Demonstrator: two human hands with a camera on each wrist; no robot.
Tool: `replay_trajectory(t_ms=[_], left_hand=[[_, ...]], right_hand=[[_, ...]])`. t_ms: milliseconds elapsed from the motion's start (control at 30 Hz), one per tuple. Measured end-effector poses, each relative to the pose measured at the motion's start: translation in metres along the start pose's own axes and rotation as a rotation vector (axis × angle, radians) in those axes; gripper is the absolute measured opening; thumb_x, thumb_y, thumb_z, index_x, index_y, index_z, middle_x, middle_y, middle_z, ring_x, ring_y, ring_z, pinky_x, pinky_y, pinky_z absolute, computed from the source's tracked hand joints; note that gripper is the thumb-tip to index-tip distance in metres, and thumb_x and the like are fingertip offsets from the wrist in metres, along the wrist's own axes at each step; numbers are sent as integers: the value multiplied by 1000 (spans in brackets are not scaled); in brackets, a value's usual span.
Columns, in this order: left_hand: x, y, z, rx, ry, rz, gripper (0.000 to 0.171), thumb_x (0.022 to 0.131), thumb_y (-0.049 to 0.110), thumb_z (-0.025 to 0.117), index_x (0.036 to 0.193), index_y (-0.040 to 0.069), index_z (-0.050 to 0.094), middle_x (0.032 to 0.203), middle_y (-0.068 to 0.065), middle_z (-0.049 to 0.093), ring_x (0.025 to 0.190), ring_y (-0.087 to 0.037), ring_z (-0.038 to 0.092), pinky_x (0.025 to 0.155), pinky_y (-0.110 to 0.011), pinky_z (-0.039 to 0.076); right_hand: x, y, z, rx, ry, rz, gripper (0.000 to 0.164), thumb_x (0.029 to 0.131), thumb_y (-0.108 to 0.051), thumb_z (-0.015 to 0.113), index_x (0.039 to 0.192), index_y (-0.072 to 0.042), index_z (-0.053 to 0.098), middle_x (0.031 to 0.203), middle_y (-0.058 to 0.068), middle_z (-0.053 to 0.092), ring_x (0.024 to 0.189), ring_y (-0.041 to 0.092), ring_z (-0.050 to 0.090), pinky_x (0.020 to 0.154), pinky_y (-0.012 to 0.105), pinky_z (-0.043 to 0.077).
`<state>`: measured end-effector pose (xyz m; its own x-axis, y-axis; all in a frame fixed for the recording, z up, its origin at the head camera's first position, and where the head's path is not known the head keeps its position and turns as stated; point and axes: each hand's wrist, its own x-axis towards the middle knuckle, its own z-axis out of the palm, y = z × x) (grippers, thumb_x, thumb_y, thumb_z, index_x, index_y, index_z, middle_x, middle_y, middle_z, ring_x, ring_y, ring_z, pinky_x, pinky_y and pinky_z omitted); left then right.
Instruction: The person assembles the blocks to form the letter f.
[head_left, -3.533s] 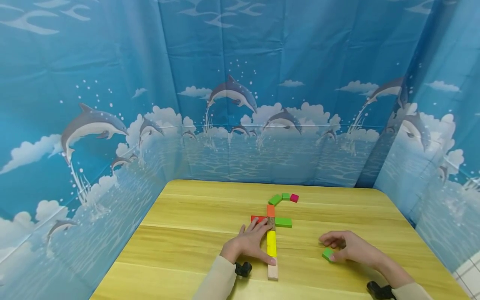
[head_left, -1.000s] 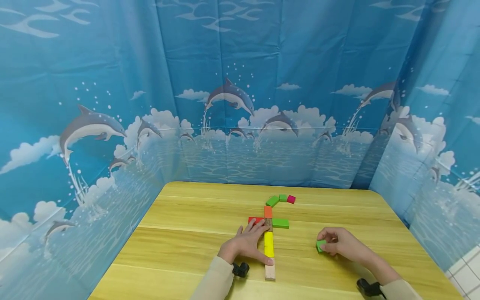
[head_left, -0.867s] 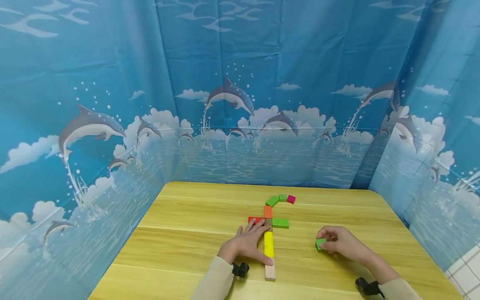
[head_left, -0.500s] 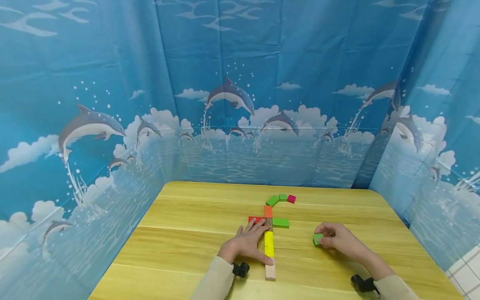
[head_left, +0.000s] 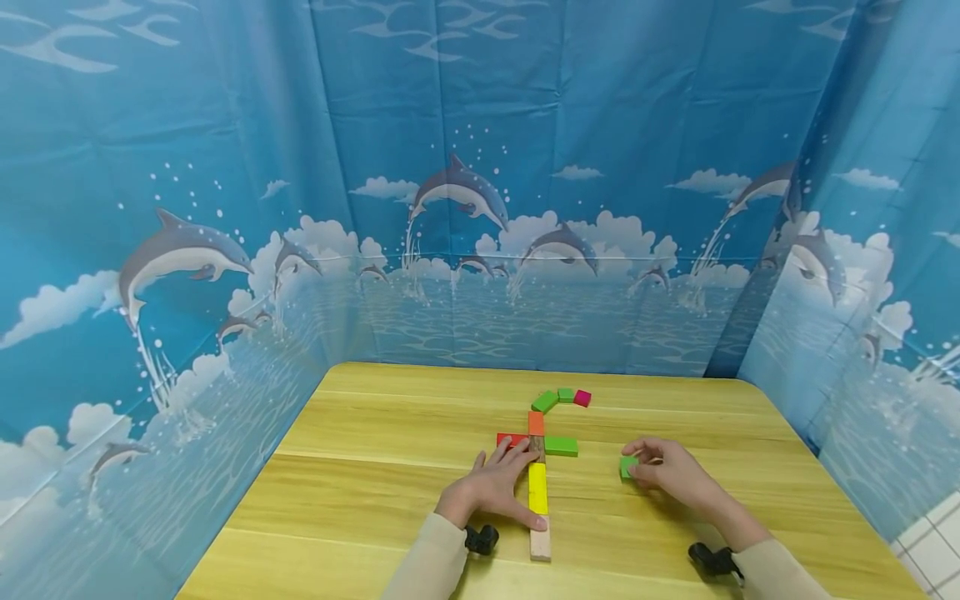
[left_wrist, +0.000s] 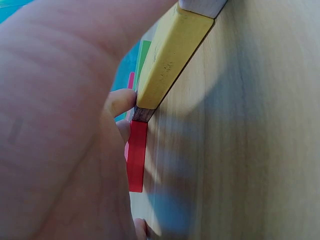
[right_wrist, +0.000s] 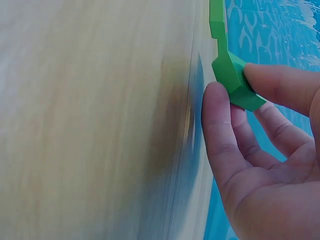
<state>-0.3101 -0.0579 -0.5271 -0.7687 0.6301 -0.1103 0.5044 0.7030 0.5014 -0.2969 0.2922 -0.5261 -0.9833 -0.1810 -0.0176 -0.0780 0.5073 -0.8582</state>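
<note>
In the head view, my left hand (head_left: 489,490) rests with spread fingers over a row of blocks. Its thumb touches the near end of the row, where a yellow block (head_left: 537,487) meets a pale wood block (head_left: 540,547). The fingertips lie at a red block (head_left: 510,438) and a dark brown block (head_left: 537,444). To the right, my right hand (head_left: 678,477) pinches a small green block (head_left: 627,469) between thumb and fingers. The right wrist view shows that green block (right_wrist: 235,82) tilted at the fingertips. Part of the red block is hidden under the left fingers.
Beyond the brown block an orange block (head_left: 536,423) continues the row. A long green block (head_left: 561,447) juts out to the right. A curve of two green blocks (head_left: 545,401) and a magenta block (head_left: 582,398) sits farthest away on the wooden table (head_left: 375,442). A dolphin-print curtain (head_left: 465,317) hangs behind.
My right hand has picked up the green block and moved it left and away from me, towards the row. The left hand stays in place on the blocks.
</note>
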Motion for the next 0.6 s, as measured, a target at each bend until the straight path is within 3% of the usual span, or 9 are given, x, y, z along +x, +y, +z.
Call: replay_trajectory(t_ms=[300,600], left_hand=[[0,1,-1,-8,-2,-6,107,75,69,77,161,33,25,169,5,8,154,-25,-3,116,-67,4],[-1,2,-2,-4,0,-3,107,75,68,78,161,32,25,169,5,8,154,-25,-3,116,-67,4]], right_hand=[[14,0,3,-13,93,-20,38,95,-10,70,132,0,62,101,15,60,85,24,64,73,35,58],[26,4,5,1,133,-23,39,97,-10,68,135,-1,62,104,16,60,90,24,64,76,34,58]])
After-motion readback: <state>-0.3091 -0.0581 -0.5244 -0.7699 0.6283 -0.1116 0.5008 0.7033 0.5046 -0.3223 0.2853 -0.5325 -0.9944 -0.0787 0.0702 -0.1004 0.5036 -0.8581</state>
